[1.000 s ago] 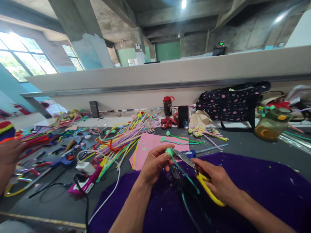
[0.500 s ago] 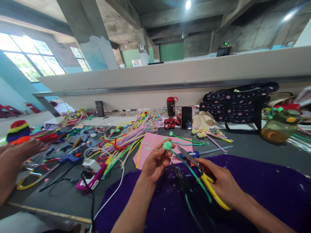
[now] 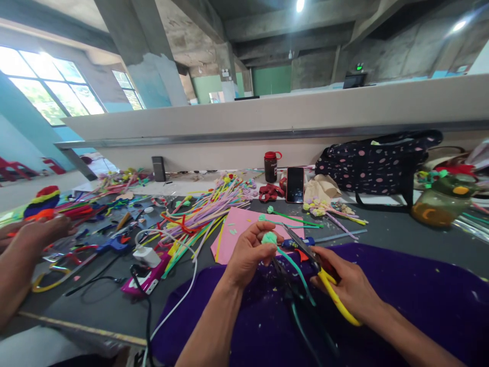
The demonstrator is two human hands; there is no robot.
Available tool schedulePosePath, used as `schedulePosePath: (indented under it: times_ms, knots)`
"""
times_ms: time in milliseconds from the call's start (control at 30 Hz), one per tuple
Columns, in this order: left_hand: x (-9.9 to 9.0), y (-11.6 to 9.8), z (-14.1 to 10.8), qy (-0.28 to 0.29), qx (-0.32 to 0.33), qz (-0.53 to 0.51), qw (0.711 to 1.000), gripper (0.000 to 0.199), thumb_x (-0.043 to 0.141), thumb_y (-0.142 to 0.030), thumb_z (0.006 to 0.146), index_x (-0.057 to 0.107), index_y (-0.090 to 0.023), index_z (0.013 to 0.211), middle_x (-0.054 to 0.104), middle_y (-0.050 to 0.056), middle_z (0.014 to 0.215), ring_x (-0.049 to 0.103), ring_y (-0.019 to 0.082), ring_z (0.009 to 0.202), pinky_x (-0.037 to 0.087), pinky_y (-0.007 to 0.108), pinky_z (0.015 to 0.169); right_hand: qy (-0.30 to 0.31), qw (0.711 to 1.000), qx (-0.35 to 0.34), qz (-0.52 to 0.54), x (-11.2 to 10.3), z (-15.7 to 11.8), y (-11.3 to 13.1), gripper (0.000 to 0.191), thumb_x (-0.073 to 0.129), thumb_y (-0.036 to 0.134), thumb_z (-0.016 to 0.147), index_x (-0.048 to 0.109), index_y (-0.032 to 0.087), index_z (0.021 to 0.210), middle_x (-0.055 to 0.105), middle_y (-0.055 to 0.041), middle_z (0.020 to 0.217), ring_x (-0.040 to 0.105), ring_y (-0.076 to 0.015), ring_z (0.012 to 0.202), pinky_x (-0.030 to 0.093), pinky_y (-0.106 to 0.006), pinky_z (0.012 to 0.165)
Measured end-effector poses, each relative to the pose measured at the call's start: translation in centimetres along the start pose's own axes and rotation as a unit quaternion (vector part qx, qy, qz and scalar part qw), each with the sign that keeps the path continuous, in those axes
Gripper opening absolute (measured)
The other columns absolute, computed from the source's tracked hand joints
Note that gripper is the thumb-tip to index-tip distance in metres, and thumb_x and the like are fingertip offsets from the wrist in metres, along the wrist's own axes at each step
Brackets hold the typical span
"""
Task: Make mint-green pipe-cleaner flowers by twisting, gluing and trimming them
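Between the thumb and fingers of my left hand [image 3: 250,251] is a mint-green pipe-cleaner flower [image 3: 269,238], its green stem hanging down to the right. My right hand [image 3: 344,278] grips yellow-handled scissors [image 3: 329,288], blades pointing up and left toward the flower; the blade tips are close to it, and I cannot tell whether they touch. Behind my left hand lies a pink sheet [image 3: 231,224]. A blue glue gun [image 3: 296,242] rests behind the blades. Below both hands spreads a dark purple cloth [image 3: 263,326].
Pipe cleaners [image 3: 214,204] are heaped at centre-left. A magenta power strip [image 3: 147,278] with cables sits left of the cloth. Further back stand a phone [image 3: 295,184], a red-lidded bottle [image 3: 271,167] and a dark bag [image 3: 367,168]. Another person's hands [image 3: 42,237] work at far left.
My left hand has turned slightly and moved a little right with the flower, whose stem has swung. The scissors stay nearly in place. The other person's hands have shifted at the left.
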State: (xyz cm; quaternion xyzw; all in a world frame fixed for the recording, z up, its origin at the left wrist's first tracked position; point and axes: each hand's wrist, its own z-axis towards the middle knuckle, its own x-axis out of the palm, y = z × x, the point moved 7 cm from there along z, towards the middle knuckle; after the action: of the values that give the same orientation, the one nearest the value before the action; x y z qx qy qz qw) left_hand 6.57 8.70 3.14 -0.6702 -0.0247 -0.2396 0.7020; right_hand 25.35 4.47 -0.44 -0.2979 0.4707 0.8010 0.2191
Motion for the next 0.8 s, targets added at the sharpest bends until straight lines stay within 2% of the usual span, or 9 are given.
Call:
schedulePosePath:
  times_ms: [67,167,367,567,800]
  knots:
    - [-0.1,-0.1,0.0,-0.006,0.014,0.016,1.000,0.030,0.070,-0.016,0.061,0.055,-0.015,0.086,0.064,0.005,0.079,0.045,0.004,0.046,0.034,0.015,0.039,0.004,1.000,0.000,0.001,0.0,0.0,0.0,0.047,0.057,0.032,0.076,0.044,0.022,0.119,0.062,0.0007,0.075,0.059,-0.0132,0.060,0.047,-0.023,0.056]
    - [-0.1,-0.2,0.0,-0.017,0.028,0.038,0.999,0.026,0.070,-0.015,0.061,0.056,-0.014,0.083,0.064,0.005,0.081,0.047,0.005,0.048,0.035,0.016,0.040,0.006,1.000,-0.013,-0.005,0.1,0.0,0.1,0.047,0.056,0.031,0.076,0.043,0.021,0.121,0.062,0.0000,0.077,0.059,-0.0129,0.060,0.047,-0.023,0.056]
    - [-0.5,-0.3,0.0,-0.062,0.033,0.067,0.995,0.029,0.072,-0.016,0.058,0.061,-0.014,0.085,0.061,0.000,0.069,0.050,0.007,0.050,0.039,0.016,0.041,-0.030,0.989,-0.098,-0.102,-0.3,-0.2,1.0,0.047,0.055,0.027,0.077,0.043,0.019,0.122,0.062,-0.0037,0.080,0.060,-0.0147,0.066,0.047,-0.024,0.059]
    - [-0.5,0.0,0.1,-0.051,0.020,0.102,0.993,0.029,0.071,-0.017,0.059,0.063,-0.014,0.086,0.060,0.000,0.066,0.050,0.007,0.049,0.042,0.018,0.043,-0.048,0.973,-0.136,-0.181,-0.6,-0.2,1.3,0.047,0.054,0.026,0.077,0.044,0.017,0.122,0.062,-0.0092,0.094,0.061,-0.0184,0.079,0.048,-0.028,0.067]
    - [-0.5,0.2,0.3,-0.056,0.018,0.143,0.988,0.028,0.069,-0.016,0.059,0.062,-0.013,0.086,0.060,0.000,0.067,0.052,0.008,0.052,0.043,0.018,0.044,-0.076,0.954,-0.169,-0.235,-0.9,-0.2,1.2,0.046,0.055,0.026,0.077,0.047,0.017,0.121,0.063,-0.0099,0.096,0.061,-0.0187,0.079,0.049,-0.029,0.070]
